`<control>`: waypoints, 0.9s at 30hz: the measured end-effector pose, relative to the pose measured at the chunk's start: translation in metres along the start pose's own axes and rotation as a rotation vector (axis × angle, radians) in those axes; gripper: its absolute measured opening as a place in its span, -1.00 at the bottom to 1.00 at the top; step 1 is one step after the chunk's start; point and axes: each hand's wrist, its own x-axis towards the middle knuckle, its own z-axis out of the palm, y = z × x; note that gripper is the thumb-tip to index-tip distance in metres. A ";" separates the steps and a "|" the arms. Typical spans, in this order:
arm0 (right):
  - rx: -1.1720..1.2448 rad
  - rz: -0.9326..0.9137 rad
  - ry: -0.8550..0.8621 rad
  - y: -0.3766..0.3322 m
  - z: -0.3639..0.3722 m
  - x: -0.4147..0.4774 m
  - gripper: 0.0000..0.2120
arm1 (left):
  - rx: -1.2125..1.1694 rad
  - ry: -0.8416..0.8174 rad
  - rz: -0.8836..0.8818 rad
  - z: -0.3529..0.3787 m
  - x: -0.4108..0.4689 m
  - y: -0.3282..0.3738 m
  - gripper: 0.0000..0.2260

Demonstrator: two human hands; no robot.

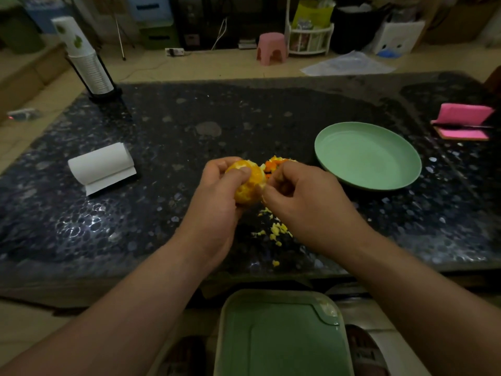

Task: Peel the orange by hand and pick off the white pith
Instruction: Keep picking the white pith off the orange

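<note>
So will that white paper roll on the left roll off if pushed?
Probably light, so the paper roll should shift easily. It lies on its side and could roll, though its loose end, flat on the table, likely checks that. Being paper, it may dent.

A single wide-angle view is taken from head height and directed forward and down over the dark speckled stone desk (244, 118). The near edge is held close below, with a left forearm (122, 308) and a right forearm (433, 294) framed at the bottom corners. The tiled floor (217, 63) beyond the far edge is caught along the top.
</note>
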 end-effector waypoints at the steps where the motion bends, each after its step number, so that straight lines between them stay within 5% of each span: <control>1: -0.011 -0.010 0.001 0.000 0.000 0.000 -0.86 | 0.025 0.002 0.015 0.000 -0.001 -0.001 -0.75; 4: -0.040 -0.044 -0.011 -0.002 0.000 -0.003 -0.85 | 0.092 0.002 0.041 0.001 -0.003 -0.002 -0.63; 27: -0.010 -0.120 -0.008 -0.001 -0.011 -0.009 -0.89 | 0.169 -0.026 0.165 0.000 -0.009 0.006 -0.72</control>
